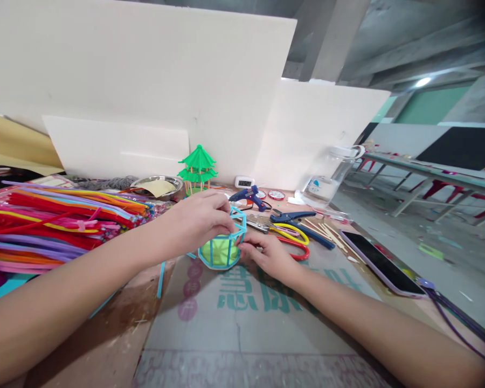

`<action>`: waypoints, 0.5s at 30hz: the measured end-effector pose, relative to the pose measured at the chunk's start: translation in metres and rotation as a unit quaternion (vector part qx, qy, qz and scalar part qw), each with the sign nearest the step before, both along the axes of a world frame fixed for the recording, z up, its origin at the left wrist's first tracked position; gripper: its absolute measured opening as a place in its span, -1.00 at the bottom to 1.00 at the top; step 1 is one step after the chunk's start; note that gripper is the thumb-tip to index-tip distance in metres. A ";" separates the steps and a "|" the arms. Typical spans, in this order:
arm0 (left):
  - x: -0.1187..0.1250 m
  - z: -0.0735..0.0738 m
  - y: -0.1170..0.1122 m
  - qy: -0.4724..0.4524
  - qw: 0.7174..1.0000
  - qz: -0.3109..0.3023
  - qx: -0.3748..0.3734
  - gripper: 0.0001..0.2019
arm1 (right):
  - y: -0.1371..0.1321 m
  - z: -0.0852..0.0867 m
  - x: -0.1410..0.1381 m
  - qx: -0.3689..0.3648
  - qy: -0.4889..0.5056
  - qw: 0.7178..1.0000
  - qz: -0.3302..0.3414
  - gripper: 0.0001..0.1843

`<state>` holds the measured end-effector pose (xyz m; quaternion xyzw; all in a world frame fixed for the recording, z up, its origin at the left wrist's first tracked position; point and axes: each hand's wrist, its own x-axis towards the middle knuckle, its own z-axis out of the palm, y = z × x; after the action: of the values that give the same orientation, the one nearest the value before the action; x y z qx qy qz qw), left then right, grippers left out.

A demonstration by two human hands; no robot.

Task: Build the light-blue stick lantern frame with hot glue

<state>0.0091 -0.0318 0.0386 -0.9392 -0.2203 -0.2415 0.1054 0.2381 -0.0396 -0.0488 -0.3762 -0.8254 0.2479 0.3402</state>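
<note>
A small many-sided craft frame (213, 255) made of light blue strips stands on the printed board, with a yellow-green floor inside it. My left hand (204, 220) reaches over its top from the left, fingertips pinched together on an upper blue strip. From the right, my right hand (269, 255) has thumb and fingers closed on the frame's side near its upper edge. The left fingers hide part of the far rim. Just behind the frame lies a blue glue gun (248, 197).
Bundles of coloured pipe cleaners (60, 215) fill the left side. A green-roofed pagoda model (198, 170) and metal bowl (157, 186) stand behind. Scissors (293, 241), blue pliers (303, 222), wooden sticks (327, 231), a phone (382, 262) and a water bottle (327, 178) are to the right.
</note>
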 end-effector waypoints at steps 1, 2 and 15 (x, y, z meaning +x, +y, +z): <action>0.000 0.000 0.000 0.000 1.000 0.001 0.001 -0.85 | 0.000 0.000 0.000 0.002 -0.001 1.000 -0.002 -0.78; 0.000 -0.001 0.000 -0.001 1.000 0.002 0.002 -0.85 | 0.000 0.000 0.000 0.003 -0.002 1.000 -0.003 -0.78; 0.000 -0.006 0.003 -0.032 0.998 0.019 -0.049 -0.80 | 0.000 0.001 0.000 -0.019 -0.003 1.000 -0.014 -0.78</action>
<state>0.0087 -0.0287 0.0321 -0.9307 -0.2529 -0.2581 0.0573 0.2384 -0.0392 -0.0480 -0.3950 -0.8160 0.2579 0.3342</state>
